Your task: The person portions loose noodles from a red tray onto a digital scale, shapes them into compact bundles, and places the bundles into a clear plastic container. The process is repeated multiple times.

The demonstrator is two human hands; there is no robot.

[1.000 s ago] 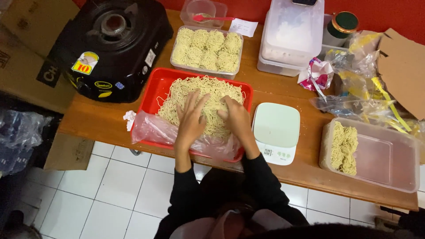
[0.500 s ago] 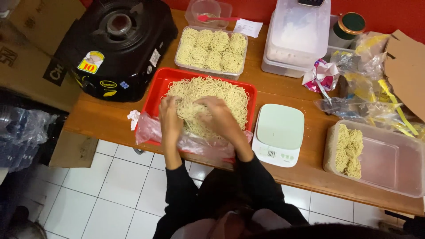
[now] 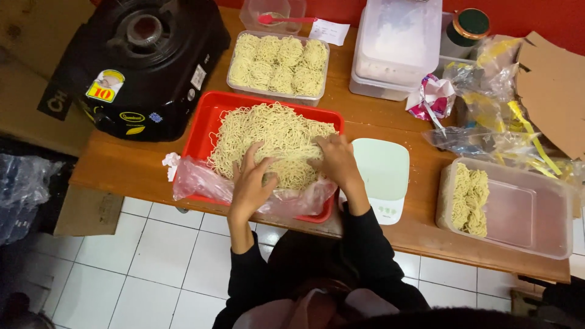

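A heap of pale raw noodles [image 3: 274, 137] fills a red tray [image 3: 207, 119] lined with clear plastic, on a wooden table [image 3: 128, 167]. My left hand [image 3: 251, 181] lies on the heap's near left side, fingers spread and dug into the strands. At the heap's right edge my right hand [image 3: 336, 159] presses into the noodles with fingers curled. Both hands are in the noodles, and whether either has lifted a portion cannot be seen.
A white kitchen scale [image 3: 382, 176] sits right of the tray. Behind it stands a clear tub of noodle nests [image 3: 279, 64]; another clear tub [image 3: 518, 210] holds some at the right. A black gas stove [image 3: 146, 61], stacked lidded boxes [image 3: 396, 45] and plastic bags [image 3: 493, 116] crowd the table.
My left hand has shifted from the tray's left part toward the middle of the heap. My right hand has moved outward to the heap's right edge.
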